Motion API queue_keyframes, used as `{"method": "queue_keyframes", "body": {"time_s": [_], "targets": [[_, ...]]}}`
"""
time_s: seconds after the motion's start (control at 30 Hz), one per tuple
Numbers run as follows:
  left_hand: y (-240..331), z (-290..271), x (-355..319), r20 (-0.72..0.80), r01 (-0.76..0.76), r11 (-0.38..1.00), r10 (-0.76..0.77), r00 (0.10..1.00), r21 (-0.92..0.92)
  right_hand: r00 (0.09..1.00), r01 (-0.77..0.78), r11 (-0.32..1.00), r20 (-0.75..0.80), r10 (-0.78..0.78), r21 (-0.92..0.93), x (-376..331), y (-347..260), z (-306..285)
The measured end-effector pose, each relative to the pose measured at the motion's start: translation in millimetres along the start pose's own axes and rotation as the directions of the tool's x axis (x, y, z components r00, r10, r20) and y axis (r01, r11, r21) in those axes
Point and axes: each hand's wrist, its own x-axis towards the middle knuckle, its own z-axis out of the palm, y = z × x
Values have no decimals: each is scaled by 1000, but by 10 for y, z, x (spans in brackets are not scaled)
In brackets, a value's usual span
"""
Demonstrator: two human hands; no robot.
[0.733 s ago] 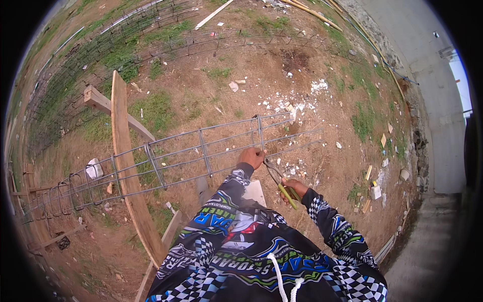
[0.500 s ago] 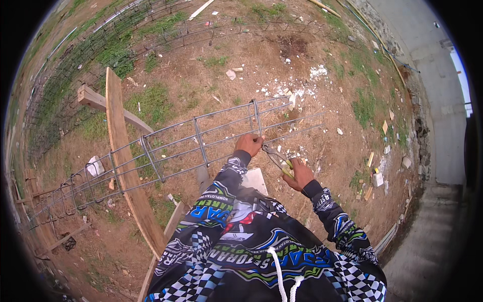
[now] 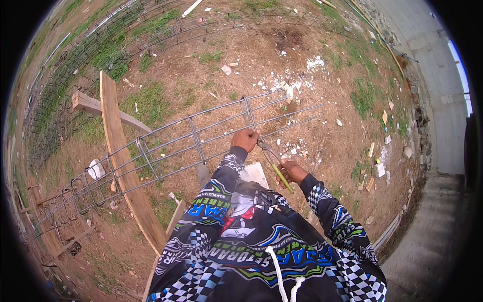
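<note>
A long rebar cage of grey bars and square stirrups runs from the lower left to the middle of the head view. My left hand is closed around its near bar, close to the stirrup at the right end. In my right hand is a pair of pincers with yellow-green handles. Their jaws touch the bar area right beside my left fingertips, and the handles point down toward me. Any tie wire at the jaws is too small to make out.
A wooden plank crosses under the cage at the left, with a wooden beam behind it. A pale block lies near my body. White rubble is scattered beyond the cage end. More mesh cages lie far left; a concrete strip borders the right.
The pincers have turned, their handles swinging from the lower right to point more downward. My right hand has shifted slightly left with them. The left hand keeps its place on the cage.
</note>
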Motion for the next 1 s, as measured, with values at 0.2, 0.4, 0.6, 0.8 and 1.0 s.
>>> {"method": "queue_keyframes", "body": {"time_s": [0.2, 0.4, 0.6, 0.8, 1.0], "targets": [[-8, -29, -50, -11, -18, 1000, 18, 1000, -14, 902, 178, 495, -59, -427, -850, -311, -247, 150], [-75, -12, 74, -34, -34, 999, 33, 999, -28, 473, 112, -225, 251, -845, -968, -347, -244, 163], [-29, -51, -16, -48, -13, 1000, 12, 999, -21, 807, 120, -31, 116, -579, -992, -325, -218, 126], [-22, 14, -66, -75, -88, 996, 88, 993, 4, 989, 49, 929, 148, 6, -366, -88, -182, -163], [-61, -39, 32, -18, -18, 1000, 18, 1000, -22, 795, 234, 288, 12, -606, -929, -286, -231, 73]]}}
